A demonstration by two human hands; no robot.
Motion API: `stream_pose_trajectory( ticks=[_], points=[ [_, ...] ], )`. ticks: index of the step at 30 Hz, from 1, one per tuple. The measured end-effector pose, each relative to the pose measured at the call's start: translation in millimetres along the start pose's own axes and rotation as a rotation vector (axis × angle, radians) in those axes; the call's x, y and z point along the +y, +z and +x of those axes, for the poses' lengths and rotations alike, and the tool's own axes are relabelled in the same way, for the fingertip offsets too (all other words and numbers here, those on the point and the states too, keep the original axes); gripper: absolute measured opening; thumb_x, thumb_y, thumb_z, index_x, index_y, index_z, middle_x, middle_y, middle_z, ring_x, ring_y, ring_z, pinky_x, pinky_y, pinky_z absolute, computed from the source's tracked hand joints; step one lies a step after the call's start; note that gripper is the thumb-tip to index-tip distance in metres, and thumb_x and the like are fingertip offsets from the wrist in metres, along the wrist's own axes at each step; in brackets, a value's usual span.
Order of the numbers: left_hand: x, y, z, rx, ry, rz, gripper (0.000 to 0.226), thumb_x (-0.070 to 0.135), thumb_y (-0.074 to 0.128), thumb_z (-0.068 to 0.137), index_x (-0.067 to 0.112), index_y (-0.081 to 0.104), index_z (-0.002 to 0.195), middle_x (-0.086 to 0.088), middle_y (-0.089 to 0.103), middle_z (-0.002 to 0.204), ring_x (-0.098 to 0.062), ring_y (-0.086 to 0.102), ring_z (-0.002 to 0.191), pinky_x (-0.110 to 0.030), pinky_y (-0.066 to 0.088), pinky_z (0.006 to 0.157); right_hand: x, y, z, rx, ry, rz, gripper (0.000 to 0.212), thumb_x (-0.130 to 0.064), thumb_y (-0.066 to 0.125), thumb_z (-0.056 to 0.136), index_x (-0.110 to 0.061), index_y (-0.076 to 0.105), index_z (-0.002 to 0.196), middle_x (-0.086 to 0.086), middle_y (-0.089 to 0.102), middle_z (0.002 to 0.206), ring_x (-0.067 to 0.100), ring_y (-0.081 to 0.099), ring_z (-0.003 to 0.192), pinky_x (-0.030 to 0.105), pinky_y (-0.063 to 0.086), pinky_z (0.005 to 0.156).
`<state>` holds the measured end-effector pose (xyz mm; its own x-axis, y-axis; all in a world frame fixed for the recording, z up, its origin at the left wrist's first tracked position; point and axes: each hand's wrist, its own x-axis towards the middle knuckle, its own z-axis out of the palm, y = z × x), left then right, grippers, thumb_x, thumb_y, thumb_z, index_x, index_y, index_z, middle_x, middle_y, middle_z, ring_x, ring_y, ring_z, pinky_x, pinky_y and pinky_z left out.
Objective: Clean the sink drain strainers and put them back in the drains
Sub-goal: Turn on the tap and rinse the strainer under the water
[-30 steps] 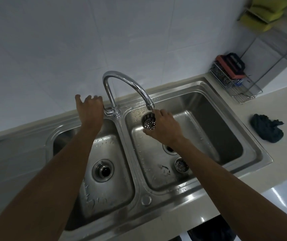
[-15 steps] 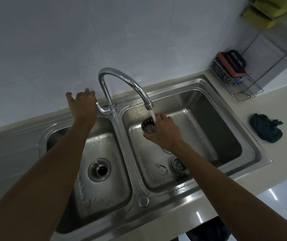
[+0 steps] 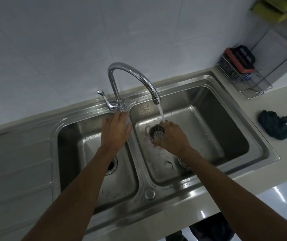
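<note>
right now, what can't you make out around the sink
Head view only:
Right basin's drain: hidden under the right hand and forearm.
Second strainer: half covered by that forearm.
Left drain: partly behind the left forearm.
Held strainer: dirt too small and dim to judge.

We've got a pale countertop (image 3: 285,101) with a 2-basin steel sink (image 3: 174,197) set into it. Right of the sink lies 1 crumpled dark cloth (image 3: 274,125), and a wire rack (image 3: 254,86) stands at the back corner. 1 strainer (image 3: 182,162) lies on the right basin floor.
</note>
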<state>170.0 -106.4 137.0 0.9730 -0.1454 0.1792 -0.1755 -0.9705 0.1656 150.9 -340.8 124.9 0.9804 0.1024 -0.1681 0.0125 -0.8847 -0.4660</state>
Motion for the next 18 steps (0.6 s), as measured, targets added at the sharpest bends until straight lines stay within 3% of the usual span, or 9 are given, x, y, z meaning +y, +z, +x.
stream_pose_trajectory(
  ticks=[3, 8, 12, 15, 16, 18],
  points=[
    [11, 0, -6, -0.07, 0.03, -0.116, 0.039, 0.032, 0.061, 0.096, 0.017, 0.058, 0.132, -0.008, 0.06, 0.127, -0.032, 0.066, 0.104, -0.047, 0.046, 0.094, 7, -6, 8, 0.049, 0.115, 0.058, 0.082, -0.059, 0.08, 0.07, -0.009, 0.054, 0.13, 0.009, 0.062, 0.12, 0.026, 0.057, 0.11, 0.043, 0.052, 0.096],
    [28, 4, -5, -0.15, 0.02, -0.203, 0.043, 0.033, 0.06, 0.098, 0.018, 0.055, 0.137, -0.006, 0.058, 0.128, -0.028, 0.063, 0.111, -0.042, 0.045, 0.096, -2, 4, 8, 0.038, 0.066, 0.127, 0.083, -0.057, 0.082, 0.071, -0.01, 0.051, 0.131, 0.006, 0.057, 0.117, 0.02, 0.057, 0.104, 0.027, 0.047, 0.086],
    [34, 9, -7, -0.233, 0.012, -0.249, 0.045, 0.031, 0.062, 0.096, 0.02, 0.054, 0.138, -0.004, 0.057, 0.129, -0.026, 0.062, 0.113, -0.044, 0.046, 0.097, 12, -2, 11, 0.087, 0.182, 0.269, 0.081, -0.053, 0.085, 0.069, -0.01, 0.055, 0.131, 0.006, 0.062, 0.117, 0.019, 0.061, 0.102, 0.031, 0.051, 0.087],
    [39, 12, -8, -0.254, 0.004, -0.268, 0.043, 0.03, 0.063, 0.095, 0.019, 0.055, 0.136, -0.004, 0.06, 0.125, -0.025, 0.062, 0.112, -0.044, 0.048, 0.094, 14, -2, 12, 0.032, 0.348, 0.58, 0.062, -0.05, 0.086, 0.07, -0.017, 0.062, 0.117, -0.003, 0.067, 0.105, 0.012, 0.067, 0.09, 0.027, 0.054, 0.079],
    [42, 13, -7, -0.258, 0.002, -0.274, 0.042, 0.029, 0.063, 0.096, 0.019, 0.055, 0.136, -0.004, 0.06, 0.124, -0.025, 0.063, 0.111, -0.044, 0.048, 0.094, 14, 0, 10, -0.028, 0.431, 0.776, 0.051, -0.047, 0.086, 0.071, -0.018, 0.064, 0.107, 0.0, 0.069, 0.102, 0.011, 0.069, 0.084, 0.027, 0.056, 0.074],
    [47, 15, -6, -0.275, -0.006, -0.295, 0.041, 0.028, 0.063, 0.096, 0.019, 0.055, 0.135, -0.004, 0.061, 0.125, -0.025, 0.064, 0.111, -0.046, 0.049, 0.095, 16, 5, 4, -0.181, 0.611, 1.241, 0.048, -0.042, 0.086, 0.074, -0.008, 0.069, 0.104, 0.015, 0.07, 0.107, 0.021, 0.072, 0.085, 0.037, 0.062, 0.077]
  ],
)
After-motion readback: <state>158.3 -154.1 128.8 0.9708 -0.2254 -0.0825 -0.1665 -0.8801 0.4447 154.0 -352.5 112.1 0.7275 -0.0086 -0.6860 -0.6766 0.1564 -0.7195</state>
